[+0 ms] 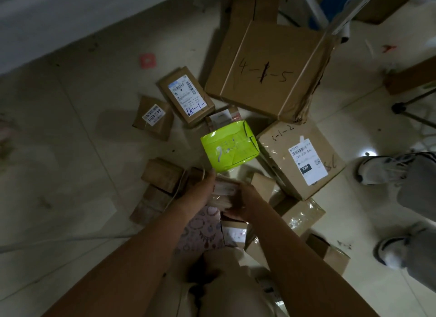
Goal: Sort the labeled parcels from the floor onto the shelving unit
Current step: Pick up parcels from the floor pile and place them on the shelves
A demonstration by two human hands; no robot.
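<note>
Parcel point(224, 191) first: where is it, and how is it held? asks the newcomer.

Centre of the frame, held above the floor point(70, 151), just below the lime-green packet point(230, 146), says the sorter. The left grip point(200, 189) and the right grip point(245, 202) each curl round one end of it, so it is clasped between the two.

Can you read its label?

No (it is small, pale and blurred). I would turn the labelled face up toward the eyes and hold it steady before walking off, since the code decides the shelf. One grip could probably carry something this small, leaving the other for the next pick. I cannot make out the shelving unit from here.

And the writing on the rest?

The big carton point(266, 68) at upper centre has "4-1-5" in marker, with the middle digit written over. The second carton point(302, 158), at right of centre, has "3-1-2" by hand, plus a printed label showing "220-220" and a black "220" tag. The flat box point(186, 97), up and left of the green packet, has a barcode label with blue pen that looks like "4-1-", the end unclear. The small box point(153, 114) to its left has a sticker reading "44-2-4201". The scrawl on the green packet is too faint to read.
</note>
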